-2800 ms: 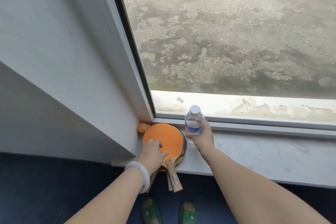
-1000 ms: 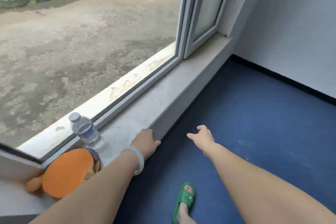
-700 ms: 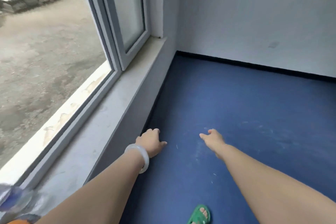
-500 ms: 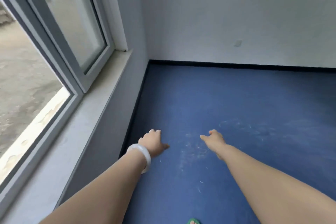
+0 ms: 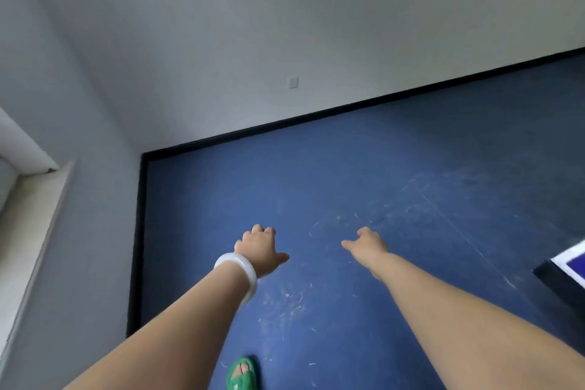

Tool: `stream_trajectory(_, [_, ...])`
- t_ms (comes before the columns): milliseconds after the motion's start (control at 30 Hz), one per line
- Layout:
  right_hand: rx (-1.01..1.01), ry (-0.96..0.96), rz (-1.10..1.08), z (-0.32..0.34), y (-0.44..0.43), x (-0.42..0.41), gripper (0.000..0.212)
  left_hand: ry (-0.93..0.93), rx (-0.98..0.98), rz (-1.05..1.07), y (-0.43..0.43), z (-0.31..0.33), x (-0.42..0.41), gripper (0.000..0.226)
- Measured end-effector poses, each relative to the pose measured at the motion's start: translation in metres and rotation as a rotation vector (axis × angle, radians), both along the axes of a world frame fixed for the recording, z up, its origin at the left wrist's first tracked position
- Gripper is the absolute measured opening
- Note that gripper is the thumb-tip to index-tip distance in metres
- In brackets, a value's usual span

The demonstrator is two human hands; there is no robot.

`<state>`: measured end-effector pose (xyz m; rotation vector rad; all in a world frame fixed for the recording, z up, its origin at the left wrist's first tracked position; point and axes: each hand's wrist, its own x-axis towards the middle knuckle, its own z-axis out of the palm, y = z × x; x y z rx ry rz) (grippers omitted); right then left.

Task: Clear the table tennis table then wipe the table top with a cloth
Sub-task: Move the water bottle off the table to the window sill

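Blue floor [image 5: 364, 187], grey walls [image 5: 285, 25]; hands empty.

Room corner, floor ahead, sill at left.

Two arms stretched forward over the floor [image 5: 380, 187], left hand [image 5: 261, 248] and right hand [image 5: 367, 245] apart, both empty. Bangle [image 5: 239, 272] on the left wrist. Sandalled foot [image 5: 242, 374] below, between the arms. Window sill [image 5: 34, 215] along the left wall. Wall plate [image 5: 293, 82] on the far wall. Table corner [image 5: 569, 266] at the right edge.
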<state>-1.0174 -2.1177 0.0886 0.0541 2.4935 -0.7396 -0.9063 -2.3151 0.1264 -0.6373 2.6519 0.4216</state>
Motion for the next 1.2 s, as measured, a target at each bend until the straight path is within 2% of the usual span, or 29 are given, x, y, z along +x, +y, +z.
stream_trajectory(300, [-0.015, -0.004, -0.381, -0.006, 0.009, -0.105, 0.062, -0.035, 0.004, -0.346, -0.036, -0.004, -0.186, 0.066])
stream_trajectory(433, [-0.026, -0.032, -0.568, -0.008, 0.025, -0.133, 0.06, -0.049, -0.002, -0.51, -0.024, -0.001, -0.263, 0.066])
stream_trajectory(733, [0.035, -0.074, -0.828, -0.022, 0.109, -0.21, 0.062, -0.061, -0.036, -0.878, 0.082, -0.011, -0.405, 0.067])
stream_trajectory(967, [0.009, -0.065, -0.915, -0.019, 0.189, -0.316, 0.064, -0.021, -0.097, -0.988, 0.176, -0.003, -0.527, 0.066])
stream_trajectory(1200, [0.026, -0.086, -1.011, -0.016, 0.261, -0.391, 0.061, -0.018, -0.059, -1.107, 0.27, -0.004, -0.621, 0.065])
